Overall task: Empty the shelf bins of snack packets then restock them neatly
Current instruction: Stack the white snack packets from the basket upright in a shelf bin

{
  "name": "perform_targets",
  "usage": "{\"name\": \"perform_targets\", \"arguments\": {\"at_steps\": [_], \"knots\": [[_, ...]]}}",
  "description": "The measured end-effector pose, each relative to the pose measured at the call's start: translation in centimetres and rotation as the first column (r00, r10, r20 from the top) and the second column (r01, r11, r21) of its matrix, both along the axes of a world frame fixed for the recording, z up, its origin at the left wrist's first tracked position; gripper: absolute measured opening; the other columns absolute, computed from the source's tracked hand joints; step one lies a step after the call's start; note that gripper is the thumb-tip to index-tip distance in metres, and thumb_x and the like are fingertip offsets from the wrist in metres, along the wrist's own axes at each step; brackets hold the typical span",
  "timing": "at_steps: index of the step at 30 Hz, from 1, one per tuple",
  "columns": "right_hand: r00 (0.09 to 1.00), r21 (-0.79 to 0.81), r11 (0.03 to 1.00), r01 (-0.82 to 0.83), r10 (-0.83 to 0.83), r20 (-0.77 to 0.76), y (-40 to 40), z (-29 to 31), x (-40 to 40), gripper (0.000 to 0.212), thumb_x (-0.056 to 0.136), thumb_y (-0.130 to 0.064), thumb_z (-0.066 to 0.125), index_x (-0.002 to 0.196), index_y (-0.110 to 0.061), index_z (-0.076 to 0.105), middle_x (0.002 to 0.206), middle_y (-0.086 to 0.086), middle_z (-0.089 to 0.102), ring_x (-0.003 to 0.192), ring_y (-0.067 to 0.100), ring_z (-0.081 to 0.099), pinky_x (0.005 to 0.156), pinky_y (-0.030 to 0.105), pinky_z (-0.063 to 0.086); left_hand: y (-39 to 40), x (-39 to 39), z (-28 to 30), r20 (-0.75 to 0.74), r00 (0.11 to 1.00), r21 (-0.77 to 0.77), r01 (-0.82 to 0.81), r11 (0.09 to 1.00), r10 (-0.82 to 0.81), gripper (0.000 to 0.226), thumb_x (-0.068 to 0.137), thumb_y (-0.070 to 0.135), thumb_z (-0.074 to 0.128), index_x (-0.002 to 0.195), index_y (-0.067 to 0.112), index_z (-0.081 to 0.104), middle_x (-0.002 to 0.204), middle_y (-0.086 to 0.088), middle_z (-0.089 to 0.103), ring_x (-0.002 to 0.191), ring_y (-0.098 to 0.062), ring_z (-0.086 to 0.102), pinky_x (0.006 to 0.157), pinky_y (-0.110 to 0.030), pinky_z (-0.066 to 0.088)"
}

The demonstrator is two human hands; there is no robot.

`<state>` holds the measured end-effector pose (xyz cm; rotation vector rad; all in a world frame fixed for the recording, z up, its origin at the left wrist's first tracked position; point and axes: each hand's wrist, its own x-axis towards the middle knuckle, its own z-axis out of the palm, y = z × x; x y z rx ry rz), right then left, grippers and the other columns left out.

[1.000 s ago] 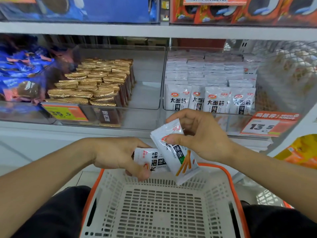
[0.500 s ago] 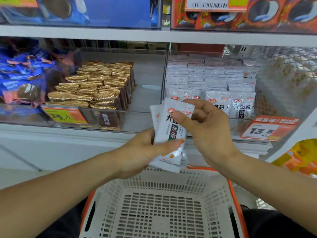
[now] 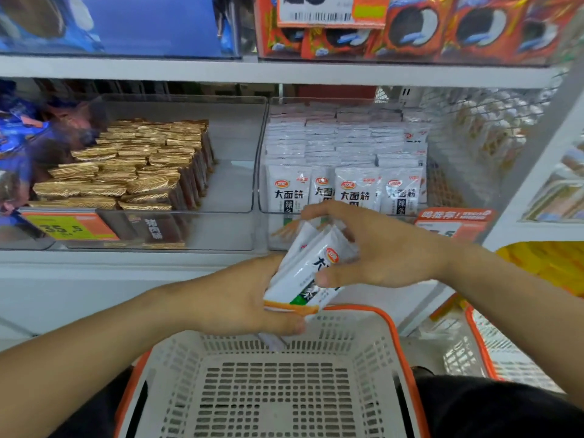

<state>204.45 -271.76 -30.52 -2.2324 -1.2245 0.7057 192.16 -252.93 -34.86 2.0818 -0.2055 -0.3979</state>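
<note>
My left hand (image 3: 249,298) grips a small stack of white snack packets (image 3: 311,273) from below, above the far rim of the white basket (image 3: 271,393). My right hand (image 3: 376,248) curls over the stack's top edge, thumb on its front and fingers behind. The clear bin (image 3: 448,191) on the shelf just beyond holds rows of matching white packets (image 3: 344,159) standing upright. The basket's floor shows no packets.
Left of it, another clear bin (image 3: 234,153) holds gold-wrapped wafers (image 3: 132,169) with free room on its right side. Blue packets (image 3: 19,140) fill the far-left bin. Orange price tags (image 3: 452,222) hang on the shelf edge. A second basket (image 3: 493,349) sits at the right.
Both hands brought their separate white packets together into one stack and raised it toward the shelf; the stack has since tilted and my left hand holds it from underneath.
</note>
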Motion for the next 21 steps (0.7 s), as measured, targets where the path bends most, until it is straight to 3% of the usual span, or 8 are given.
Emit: {"name": "perform_targets", "arguments": {"at_steps": [3, 7, 10, 12, 14, 16, 18, 21], "knots": [[1.000, 0.028, 0.999, -0.023, 0.023, 0.002, -1.3, 0.4, 0.1, 0.063, 0.090, -0.029, 0.076, 0.140, -0.029, 0.039, 0.140, -0.013, 0.049, 0.123, 0.006, 0.052, 0.101, 0.030, 0.046, -1.3, 0.7, 0.5, 0.056, 0.997, 0.039, 0.054, 0.998, -0.056, 0.056, 0.091, 0.015, 0.073, 0.139, 0.018, 0.045, 0.133, -0.008, 0.056, 0.121, -0.021, 0.055, 0.101, -0.040, 0.048], [0.992, 0.040, 0.999, 0.034, -0.029, -0.124, -4.5, 2.0, 0.5, 0.083, 0.079, -0.028, 0.086, 0.145, -0.030, 0.036, 0.122, -0.015, 0.059, 0.105, 0.004, 0.064, 0.085, 0.023, 0.054, -2.6, 2.1, 3.2, 0.003, 0.981, -0.027, 0.196, 0.980, -0.196, 0.081, 0.089, 0.014, 0.075, 0.151, 0.033, 0.026, 0.145, 0.011, 0.043, 0.136, -0.010, 0.041, 0.111, -0.027, 0.040], [0.939, 0.172, 0.976, 0.137, -0.072, -0.336, -6.6, 2.9, 0.9, 0.066, 0.074, -0.004, 0.086, 0.130, -0.019, 0.054, 0.099, -0.006, 0.071, 0.079, 0.011, 0.073, 0.064, 0.031, 0.060, -3.9, 3.8, 5.6, -0.020, 0.971, 0.089, 0.239, 0.967, -0.238, 0.075, 0.083, 0.035, 0.082, 0.144, 0.028, 0.038, 0.128, 0.009, 0.055, 0.119, -0.012, 0.055, 0.098, -0.041, 0.049], [0.932, 0.280, 0.933, 0.224, -0.120, -0.342, -7.9, 3.8, 1.6, 0.056, 0.071, -0.005, 0.086, 0.118, -0.016, 0.058, 0.099, -0.003, 0.072, 0.085, 0.015, 0.074, 0.067, 0.032, 0.061, -4.9, 5.6, 7.0, 0.028, 0.983, 0.251, 0.170, 0.953, -0.183, 0.066, 0.073, 0.055, 0.084, 0.122, 0.027, 0.050, 0.109, 0.004, 0.060, 0.100, -0.016, 0.061, 0.087, -0.045, 0.053], [0.956, 0.368, 0.893, 0.258, -0.182, -0.230, -9.3, 4.9, 2.7, 0.052, 0.068, -0.017, 0.088, 0.110, -0.018, 0.058, 0.096, 0.000, 0.070, 0.087, 0.020, 0.073, 0.070, 0.036, 0.060, -5.9, 7.6, 7.8, 0.122, 0.990, 0.367, 0.015, 0.930, -0.064, 0.068, 0.062, 0.065, 0.083, 0.113, 0.036, 0.050, 0.105, 0.015, 0.064, 0.092, -0.002, 0.063, 0.079, -0.029, 0.054], [0.956, 0.433, 0.860, 0.270, -0.294, -0.013, -10.9, 6.4, 3.9, 0.055, 0.066, -0.023, 0.091, 0.109, -0.023, 0.057, 0.093, -0.002, 0.068, 0.083, 0.020, 0.072, 0.066, 0.041, 0.061, -6.8, 9.5, 8.0, 0.236, 0.971, 0.274, -0.100, 0.956, 0.034, 0.063, 0.057, 0.064, 0.081, 0.107, 0.041, 0.051, 0.103, 0.020, 0.067, 0.088, 0.005, 0.064, 0.072, -0.017, 0.049], [0.881, 0.475, 0.838, 0.268, -0.413, 0.232, -12.3, 7.8, 5.1, 0.056, 0.065, -0.025, 0.092, 0.110, -0.029, 0.058, 0.097, -0.008, 0.066, 0.082, 0.012, 0.069, 0.068, 0.035, 0.059, -7.2, 11.6, 7.2, 0.345, 0.926, 0.135, -0.211, 0.968, 0.154, 0.058, 0.061, 0.061, 0.080, 0.109, 0.041, 0.054, 0.110, 0.022, 0.064, 0.094, 0.005, 0.062, 0.076, -0.015, 0.050], [0.692, 0.419, 0.877, 0.237, -0.455, 0.560, -13.3, 9.3, 6.9, 0.044, 0.072, -0.023, 0.089, 0.103, -0.030, 0.059, 0.091, -0.018, 0.064, 0.078, 0.005, 0.063, 0.063, 0.024, 0.050, -7.0, 15.1, 5.3, 0.563, 0.800, 0.199, -0.375, 0.905, 0.208, 0.048, 0.084, 0.051, 0.072, 0.124, 0.032, 0.054, 0.124, 0.020, 0.053, 0.115, -0.001, 0.051, 0.091, -0.018, 0.041]]}}
